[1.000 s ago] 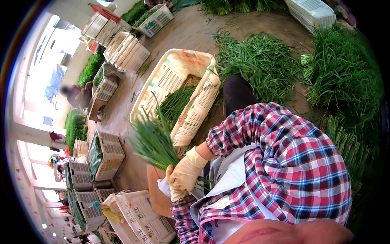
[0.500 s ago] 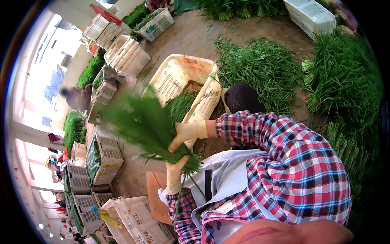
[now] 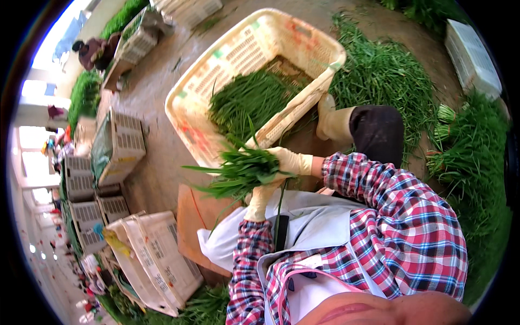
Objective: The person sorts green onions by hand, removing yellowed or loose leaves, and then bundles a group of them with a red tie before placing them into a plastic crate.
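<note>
Both gloved hands are at a loose bunch of garlic chives (image 3: 244, 168), long flat green leaves, above my lap. My right hand (image 3: 292, 161) is closed round the bunch from the upper right. My left hand (image 3: 261, 201), fingers partly hidden by the leaves, grips it from below. A few long blades hang from the bunch across my pale apron (image 3: 325, 219). Just beyond stands a large cream plastic basket (image 3: 181, 105), holding a heap of cut chives (image 3: 254, 100) on its floor.
Loose leaves (image 3: 379, 81) lie on the floor right of my boot (image 3: 333, 119). Bundled chives (image 3: 460, 141) are piled at far right, near a white crate (image 3: 474, 57). Stacked crates (image 3: 157, 254) and a brown board (image 3: 197, 216) are on the left. Another person (image 3: 97, 53) sits at upper left.
The bunch, earlier a blurred fan stretching toward the upper left, is now lower and more compact between my hands. My view has shifted, so the basket appears larger and more fully shown.
</note>
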The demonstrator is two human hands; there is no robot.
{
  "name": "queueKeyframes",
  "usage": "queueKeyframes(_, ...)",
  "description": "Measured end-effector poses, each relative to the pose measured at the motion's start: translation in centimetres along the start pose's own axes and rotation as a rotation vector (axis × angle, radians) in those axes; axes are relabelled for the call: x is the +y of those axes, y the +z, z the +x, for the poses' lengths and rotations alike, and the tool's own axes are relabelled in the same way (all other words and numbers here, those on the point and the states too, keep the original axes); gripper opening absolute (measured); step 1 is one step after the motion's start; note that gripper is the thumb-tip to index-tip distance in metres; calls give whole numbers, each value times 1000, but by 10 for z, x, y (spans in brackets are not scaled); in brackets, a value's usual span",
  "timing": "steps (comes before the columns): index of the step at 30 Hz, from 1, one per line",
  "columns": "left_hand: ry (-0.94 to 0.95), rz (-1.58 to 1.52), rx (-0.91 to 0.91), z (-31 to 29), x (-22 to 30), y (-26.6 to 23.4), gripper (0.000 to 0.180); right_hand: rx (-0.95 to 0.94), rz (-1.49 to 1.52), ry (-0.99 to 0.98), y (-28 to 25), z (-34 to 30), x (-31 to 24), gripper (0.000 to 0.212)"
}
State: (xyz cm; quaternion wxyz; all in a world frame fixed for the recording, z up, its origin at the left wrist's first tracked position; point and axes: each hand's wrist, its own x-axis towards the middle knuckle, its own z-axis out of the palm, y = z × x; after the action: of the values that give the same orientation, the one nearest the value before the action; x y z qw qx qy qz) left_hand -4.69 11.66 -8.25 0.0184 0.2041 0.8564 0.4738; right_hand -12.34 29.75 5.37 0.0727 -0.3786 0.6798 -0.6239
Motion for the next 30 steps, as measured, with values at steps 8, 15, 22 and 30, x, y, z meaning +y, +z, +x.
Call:
queueKeyframes(8,-337,-150,-293,-5,-6,32,64,-299,-55,421,9,-70,87,53)
queueKeyframes(15,-458,-269,-190,1,-16,58,57,-175,120,745,11,-71,89,50)
queueKeyframes(22,-567,-1097,68,-9,14,54,36,-289,101,443,23,-67,61,34)
queueKeyframes(30,-577,-866,72,-92,141,-71,29,-327,-240,-323,50,-4,-70,40)
